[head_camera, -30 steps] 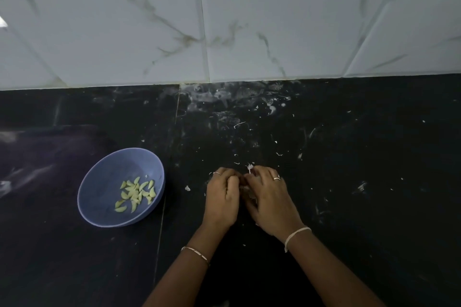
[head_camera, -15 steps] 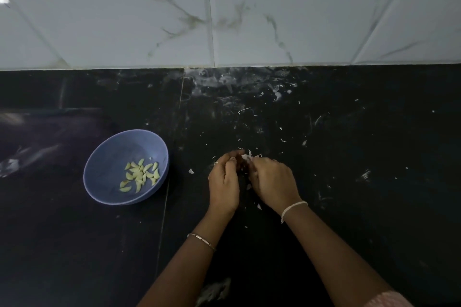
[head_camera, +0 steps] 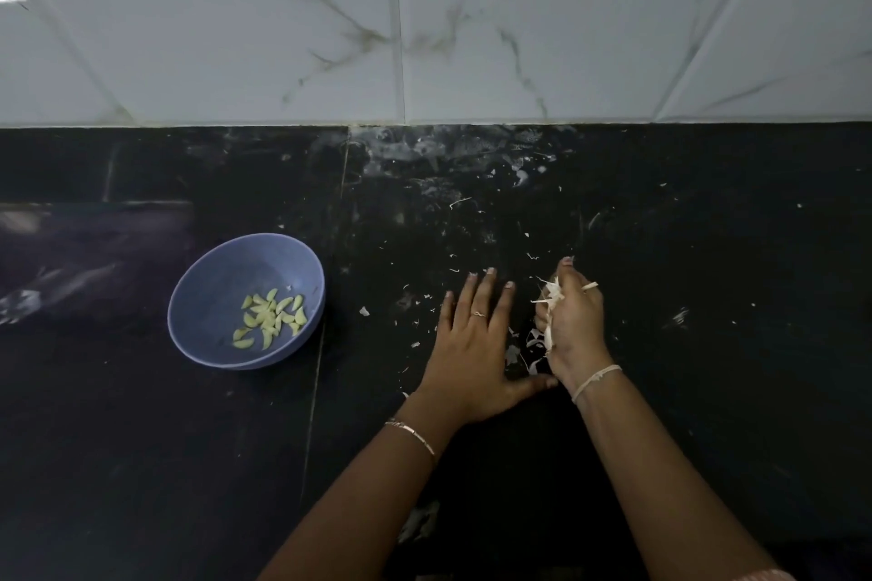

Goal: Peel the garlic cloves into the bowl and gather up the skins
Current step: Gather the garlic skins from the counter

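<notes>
i see right hand [head_camera: 573, 321] clutching skins [head_camera: 549, 297], left hand [head_camera: 472, 344] flat, holding nothing; a slack fist could shed them.

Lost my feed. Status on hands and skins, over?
Left hand flat on counter. Right hand grips skins. Peeled cloves in bowl. Scraps scattered on counter, nothing in the way.

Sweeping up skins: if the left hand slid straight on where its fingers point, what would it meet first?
Probably only loose skin flecks on the black counter, then the tiled wall; the left hand points well clear of the bowl.
</notes>
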